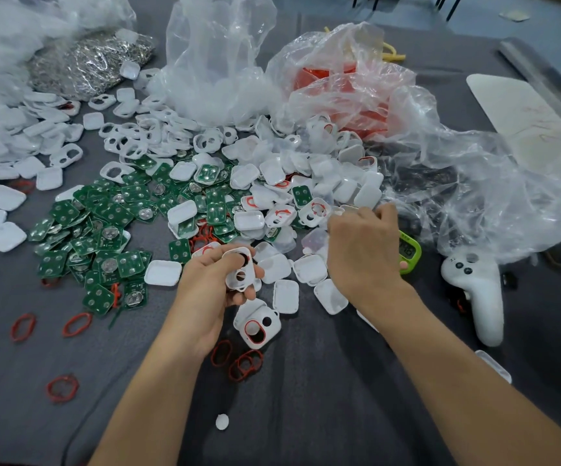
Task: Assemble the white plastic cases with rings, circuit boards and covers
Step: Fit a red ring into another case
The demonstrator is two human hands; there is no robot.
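While the left hand (215, 287) is held low over the table (306, 415), a white case (240, 270) is gripped in it. The thumb is laid across the top and the fingers are curled beneath, and the two openings of the case are turned up to the camera. Just below that hand a second case (258, 327) is seen lying on the cloth, a red ring already seated in its larger opening. The right hand (363, 250) is stretched forward to the near edge of the heap of covers (309, 270). Only its back is shown, so whether anything is pinched by its fingers cannot be told. Green boards (104, 223) are piled to the left, and loose red rings (77, 324) are scattered nearer the camera. Crumpled clear bags (218, 62) are heaped at the far side. A green timer (410, 252) is half hidden behind the right hand, and a white controller (480, 294) is laid just beyond it on the right.
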